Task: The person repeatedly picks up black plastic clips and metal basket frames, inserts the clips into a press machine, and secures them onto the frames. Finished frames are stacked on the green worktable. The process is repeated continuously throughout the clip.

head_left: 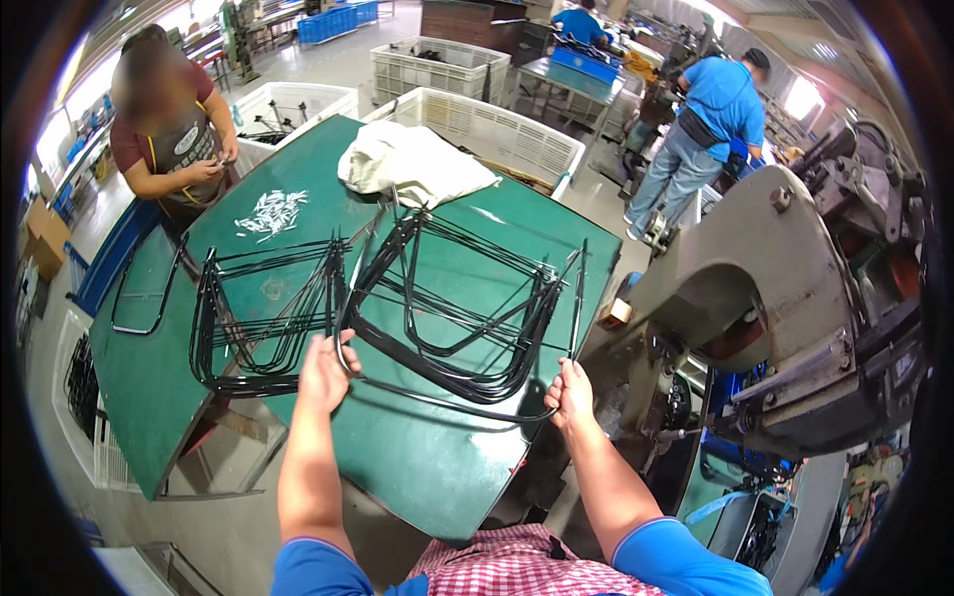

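Observation:
A black U-shaped tube frame (447, 404) hangs between my two hands over the near part of the green table (417, 457). My left hand (326, 375) is closed round its left bend, and my right hand (570, 394) grips its right side near the corner. The frame's arms reach away from me past a stack of similar black frames (502, 382) lying just beyond. To the left of that stack lies a second stack of black frames (204, 343), close to my left hand.
Small white pieces (270, 214) and a white cloth (412, 164) are farther back. A single frame (149, 330) lies at the left. A large grey machine (715, 253) stands close on my right. One person (179, 149) works across the table; white crates (477, 124) stand behind it.

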Available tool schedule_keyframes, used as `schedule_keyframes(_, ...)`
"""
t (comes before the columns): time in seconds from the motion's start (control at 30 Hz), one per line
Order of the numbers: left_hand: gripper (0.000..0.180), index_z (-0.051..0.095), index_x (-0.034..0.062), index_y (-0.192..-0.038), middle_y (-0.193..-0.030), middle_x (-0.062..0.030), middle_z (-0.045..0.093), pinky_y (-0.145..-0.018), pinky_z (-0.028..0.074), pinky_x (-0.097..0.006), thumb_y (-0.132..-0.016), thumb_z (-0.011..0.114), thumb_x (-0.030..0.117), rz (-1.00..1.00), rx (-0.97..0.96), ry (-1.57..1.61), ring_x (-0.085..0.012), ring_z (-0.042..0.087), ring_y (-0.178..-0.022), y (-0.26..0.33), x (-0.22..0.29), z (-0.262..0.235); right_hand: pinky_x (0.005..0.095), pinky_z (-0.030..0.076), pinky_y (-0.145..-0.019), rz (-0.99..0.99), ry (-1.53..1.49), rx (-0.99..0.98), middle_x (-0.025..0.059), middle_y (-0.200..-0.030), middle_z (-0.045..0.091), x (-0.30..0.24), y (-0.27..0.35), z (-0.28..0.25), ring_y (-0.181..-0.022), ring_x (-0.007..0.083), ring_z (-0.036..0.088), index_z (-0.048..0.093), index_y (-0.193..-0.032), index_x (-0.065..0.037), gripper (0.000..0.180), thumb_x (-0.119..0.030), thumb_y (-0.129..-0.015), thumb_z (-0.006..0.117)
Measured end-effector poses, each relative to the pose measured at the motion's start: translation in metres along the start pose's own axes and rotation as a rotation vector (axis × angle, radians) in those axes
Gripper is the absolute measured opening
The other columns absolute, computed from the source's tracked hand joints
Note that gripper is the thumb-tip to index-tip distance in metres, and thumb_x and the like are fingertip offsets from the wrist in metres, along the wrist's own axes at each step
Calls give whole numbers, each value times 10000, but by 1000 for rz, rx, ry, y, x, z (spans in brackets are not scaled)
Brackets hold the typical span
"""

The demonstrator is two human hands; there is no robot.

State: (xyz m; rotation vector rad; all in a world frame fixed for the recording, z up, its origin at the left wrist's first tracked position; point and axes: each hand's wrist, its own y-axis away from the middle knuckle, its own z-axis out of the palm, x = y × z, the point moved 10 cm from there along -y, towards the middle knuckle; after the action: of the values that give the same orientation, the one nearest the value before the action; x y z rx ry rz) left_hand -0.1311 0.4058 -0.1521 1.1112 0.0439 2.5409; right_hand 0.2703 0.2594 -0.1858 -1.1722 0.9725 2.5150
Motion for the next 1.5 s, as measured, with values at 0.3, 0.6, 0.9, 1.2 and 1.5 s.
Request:
schedule_keyframes(0.3,1197,16,60,-1484,-1426,-230,294,-1021,312,-594,-669,733,566,127,-749,98,-441,413,-1218,162,58,290,216,300,-408,-111,159,-33,-32,-612,397,26,90,-39,-465,59,351,472,-884,-106,187,-268,-977,478)
schedule_keyframes(0.6,1086,137,104,-1489,-1038,-102,465,-771,405,-373,-581,727,200,-487,-820,47,-233,505,-876,245,-73,316,352,486,-658,-426,1152,292,150,-809,647,-100,145,-217,-732,236,633,640,-927,-18,146,-137,-868,579)
schedule_keyframes(0.9,584,457,44,-1077,-847,7,440,-650,345,-196,-650,756,307,-635,-483,-396,-76,417,-740,285,-212,334,404,457,-831,-729,1571,289,141,-1070,623,-204,20,-239,-1015,325,574,583,-1099,-56,259,-186,-875,576)
schedule_keyframes(1.2,778,390,27,-1307,-943,0,448,-685,387,-197,-628,736,186,-553,-398,-355,-78,429,-792,295,-242,359,416,442,-859,-945,1523,192,147,-1106,605,-206,25,-229,-1048,338,550,559,-1127,-19,321,-127,-827,597)
schedule_keyframes(1.5,902,338,76,-1370,-1000,-1,453,-700,376,-215,-590,774,194,-636,-419,-290,-91,436,-788,281,-245,359,375,478,-773,-1045,1038,22,137,-950,651,-220,113,-193,-912,302,611,565,-1091,34,353,-42,-752,626)
